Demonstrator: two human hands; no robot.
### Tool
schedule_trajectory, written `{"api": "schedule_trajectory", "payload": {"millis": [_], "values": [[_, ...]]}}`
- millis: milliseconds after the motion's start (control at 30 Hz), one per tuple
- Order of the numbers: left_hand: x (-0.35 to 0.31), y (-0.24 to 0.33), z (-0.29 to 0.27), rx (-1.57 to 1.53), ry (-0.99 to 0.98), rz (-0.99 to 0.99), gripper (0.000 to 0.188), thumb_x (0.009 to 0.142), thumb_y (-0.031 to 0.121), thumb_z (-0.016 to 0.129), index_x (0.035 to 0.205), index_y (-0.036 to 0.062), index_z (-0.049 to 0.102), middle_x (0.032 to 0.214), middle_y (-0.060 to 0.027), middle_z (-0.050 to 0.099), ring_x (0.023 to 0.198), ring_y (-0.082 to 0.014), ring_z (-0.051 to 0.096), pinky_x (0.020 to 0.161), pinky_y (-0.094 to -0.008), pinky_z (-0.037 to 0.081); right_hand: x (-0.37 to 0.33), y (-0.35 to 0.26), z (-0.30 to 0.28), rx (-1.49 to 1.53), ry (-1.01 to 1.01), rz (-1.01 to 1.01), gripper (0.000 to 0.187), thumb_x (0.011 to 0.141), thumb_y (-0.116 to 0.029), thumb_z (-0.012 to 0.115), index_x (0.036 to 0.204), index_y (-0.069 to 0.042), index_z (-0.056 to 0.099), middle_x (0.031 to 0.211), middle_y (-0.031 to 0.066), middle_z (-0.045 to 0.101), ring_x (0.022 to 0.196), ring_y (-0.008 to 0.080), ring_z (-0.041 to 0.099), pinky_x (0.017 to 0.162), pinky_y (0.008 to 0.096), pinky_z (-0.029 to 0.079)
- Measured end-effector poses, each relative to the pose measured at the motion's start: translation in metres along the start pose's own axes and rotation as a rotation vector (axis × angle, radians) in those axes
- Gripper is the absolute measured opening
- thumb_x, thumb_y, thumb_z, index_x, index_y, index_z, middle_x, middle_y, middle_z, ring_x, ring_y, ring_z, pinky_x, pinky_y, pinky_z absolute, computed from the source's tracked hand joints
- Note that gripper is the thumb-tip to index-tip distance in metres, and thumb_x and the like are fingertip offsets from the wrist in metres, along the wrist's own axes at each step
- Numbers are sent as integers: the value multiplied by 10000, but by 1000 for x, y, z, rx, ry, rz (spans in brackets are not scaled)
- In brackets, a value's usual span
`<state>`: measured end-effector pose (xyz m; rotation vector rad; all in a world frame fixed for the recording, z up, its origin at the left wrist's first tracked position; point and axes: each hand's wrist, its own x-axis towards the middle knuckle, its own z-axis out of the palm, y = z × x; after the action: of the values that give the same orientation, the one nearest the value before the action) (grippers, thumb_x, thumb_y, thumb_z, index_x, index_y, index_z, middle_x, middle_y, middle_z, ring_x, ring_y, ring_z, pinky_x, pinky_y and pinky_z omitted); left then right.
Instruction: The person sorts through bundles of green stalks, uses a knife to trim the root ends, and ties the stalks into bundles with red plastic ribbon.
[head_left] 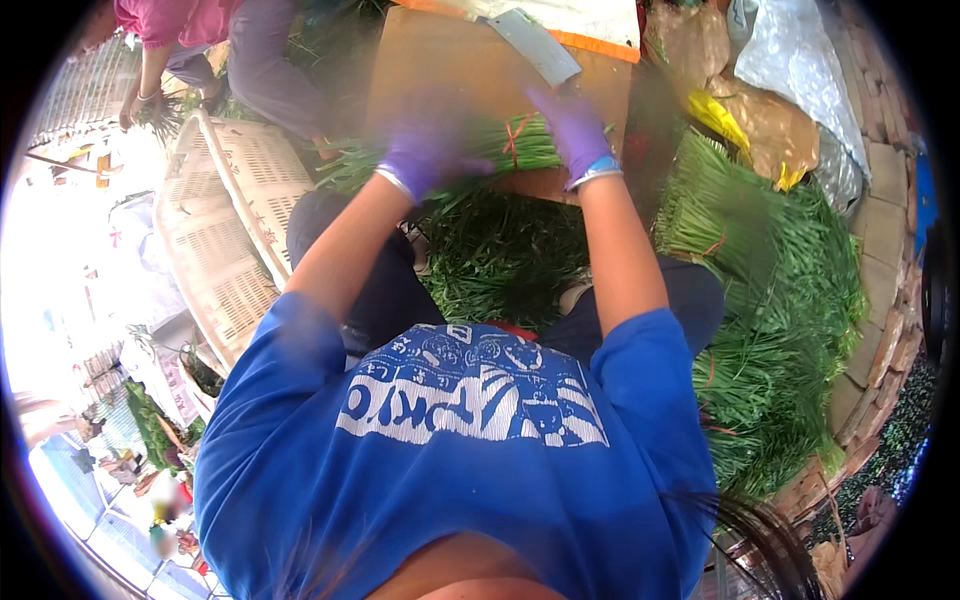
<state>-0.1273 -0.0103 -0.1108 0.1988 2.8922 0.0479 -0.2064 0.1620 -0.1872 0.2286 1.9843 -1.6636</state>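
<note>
A bundle of long green stalks, which look like garlic chives (538, 143), lies across the near edge of a brown board (440, 60), bound with a red tie. Over its left part is my left hand (425, 150) in a purple glove, smeared by motion, its thumb apart from the fingers. At the bundle's right end my right hand (578, 138), also gloved in purple, is open with fingers stretched out; whether it touches the stalks I cannot tell. A cleaver (535, 48) with a broad grey blade lies farther back on the board.
To my right is a large heap of tied green bundles (770, 330). Loose greens (510, 260) lie below the board between my legs. A cream plastic crate (225, 235) stands tilted at left. Another person (265, 70) is at the far left. Plastic sheeting (800, 70) lies far right.
</note>
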Motion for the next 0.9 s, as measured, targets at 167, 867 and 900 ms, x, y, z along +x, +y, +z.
{"api": "schedule_trajectory", "payload": {"millis": [167,867,900], "values": [[34,31,37,12,-170,30,1020,559,646,611,1290,22,268,1321,-221,299,1235,-354,279,1012,-482,188,-16,-12,14,290,-87,128,379,760,-359,607,914,-19,540,649,38,523,514,100,453,454,241,357],[20,74,112,-100,499,-125,413,718,196,492,1038,-64,506,1015,-239,539,920,-353,533,892,-466,365,-14,0,19,-189,189,-259,188,808,-106,465,623,-73,455,486,-17,336,424,96,360,405,296,275],[24,74,110,-101,435,-145,408,722,196,490,1036,-64,504,1014,-241,537,913,-355,534,886,-461,368,10,10,13,-72,164,-112,185,802,-134,472,628,-74,455,487,-18,344,412,98,338,394,283,254]]}}
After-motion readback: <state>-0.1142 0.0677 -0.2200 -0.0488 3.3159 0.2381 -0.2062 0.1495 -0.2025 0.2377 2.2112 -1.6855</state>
